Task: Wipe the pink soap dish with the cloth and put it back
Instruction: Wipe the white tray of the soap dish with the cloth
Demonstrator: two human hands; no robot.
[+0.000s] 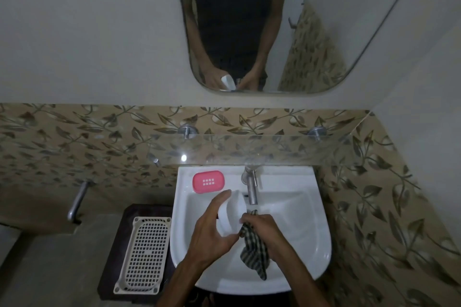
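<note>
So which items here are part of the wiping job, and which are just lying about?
In the job:
pink soap dish
white piece, in left hand
checked cloth, in right hand

Lying about:
tap
cream basket
glass shelf

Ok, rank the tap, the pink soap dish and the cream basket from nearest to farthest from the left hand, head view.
From the left hand:
1. Tap, just beyond, at the basin's back.
2. Pink soap dish, on the basin's back-left rim.
3. Cream basket, left, off the basin.
Tap and dish are close to call.
</note>
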